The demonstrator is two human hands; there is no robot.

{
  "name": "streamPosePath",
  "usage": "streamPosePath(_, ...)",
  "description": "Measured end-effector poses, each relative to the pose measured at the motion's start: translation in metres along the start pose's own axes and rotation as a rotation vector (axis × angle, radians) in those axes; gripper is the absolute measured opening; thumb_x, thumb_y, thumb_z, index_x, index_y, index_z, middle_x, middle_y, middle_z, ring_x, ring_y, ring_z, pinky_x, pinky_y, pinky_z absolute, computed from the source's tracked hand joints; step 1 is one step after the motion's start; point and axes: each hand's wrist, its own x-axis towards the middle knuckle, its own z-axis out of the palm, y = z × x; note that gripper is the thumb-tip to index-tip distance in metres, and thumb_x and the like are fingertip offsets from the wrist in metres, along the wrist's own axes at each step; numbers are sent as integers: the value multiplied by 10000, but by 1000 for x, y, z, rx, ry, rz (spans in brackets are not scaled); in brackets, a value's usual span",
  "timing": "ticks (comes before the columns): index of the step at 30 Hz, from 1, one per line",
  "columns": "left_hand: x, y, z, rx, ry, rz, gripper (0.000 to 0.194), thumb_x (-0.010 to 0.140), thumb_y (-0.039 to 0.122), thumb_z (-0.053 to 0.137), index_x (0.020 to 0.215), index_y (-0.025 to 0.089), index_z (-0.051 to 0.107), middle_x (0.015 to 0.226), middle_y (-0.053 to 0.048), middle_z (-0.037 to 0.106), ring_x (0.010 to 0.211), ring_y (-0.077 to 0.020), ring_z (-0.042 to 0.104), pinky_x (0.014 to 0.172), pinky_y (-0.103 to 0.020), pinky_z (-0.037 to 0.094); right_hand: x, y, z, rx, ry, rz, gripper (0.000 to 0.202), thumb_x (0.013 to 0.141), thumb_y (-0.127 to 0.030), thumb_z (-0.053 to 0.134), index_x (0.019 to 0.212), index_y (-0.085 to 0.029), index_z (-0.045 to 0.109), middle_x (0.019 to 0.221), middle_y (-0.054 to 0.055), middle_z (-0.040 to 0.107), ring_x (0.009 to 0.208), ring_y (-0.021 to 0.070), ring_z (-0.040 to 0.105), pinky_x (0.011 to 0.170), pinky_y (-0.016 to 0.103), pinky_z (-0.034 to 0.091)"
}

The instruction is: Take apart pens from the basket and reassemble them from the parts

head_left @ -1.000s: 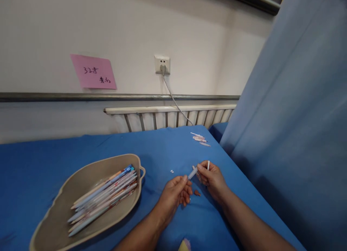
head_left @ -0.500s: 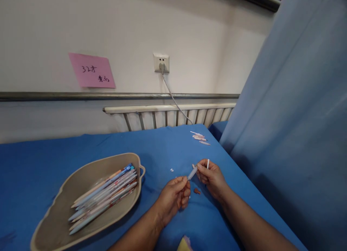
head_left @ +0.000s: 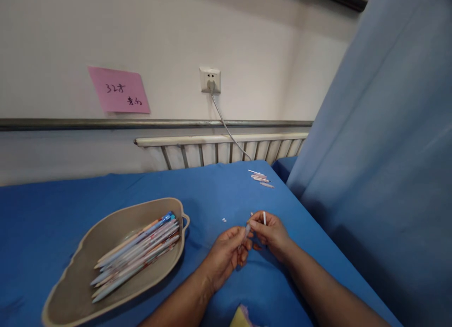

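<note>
My left hand is closed, pinching a short pale pen barrel between thumb and fingers. My right hand meets it from the other side, its thumb and forefinger closed at the barrel's upper end. A thin white stick pokes up between the right hand's fingers; its lower part is hidden. Just below the two hands lies a small brown piece on the blue cloth, partly covered. Tiny white bits lie to the left of the barrel.
A beige basin at left holds several pens lying side by side. Slim pen parts lie near the table's far right corner. A yellow-and-purple item shows at the bottom edge. A blue curtain hangs at right.
My hands have come closer together, the right one moving left and slightly down. Less of the pale barrel shows between them now.
</note>
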Motion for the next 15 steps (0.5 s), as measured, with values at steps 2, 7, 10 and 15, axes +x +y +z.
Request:
streamPosePath(2,0,-1,-1,3,-3,20,289,748,411,672,804,142,581,585,22,589,384,-41,454,391,-158,309,-1,-1,1,-6,-22,22,286,703,-423,706,764,-159,616,529,-40,528,359,31,280,325,164,252)
streamPosePath(7,-1,0,0,-9,17,-3,310,767,429,645,840,131,600,613,-1,619,393,-45,486,398,-159,323,1,-7,-3,10,-8,21,315,685,-423,721,807,-140,659,642,-17,555,375,11,269,322,157,154)
streamPosePath(10,-1,-1,0,-4,16,-14,329,772,448,630,835,126,606,599,-6,622,371,-47,482,385,-163,319,0,-7,-2,-13,-41,48,331,669,-429,731,796,-133,655,597,-27,545,364,10,263,327,165,142)
streamPosePath(15,1,0,-1,31,9,-43,383,788,474,593,908,111,609,614,-38,655,358,-72,501,363,-174,332,4,-4,-5,-72,61,35,333,652,-441,729,713,-145,588,486,-52,491,357,27,277,341,168,179)
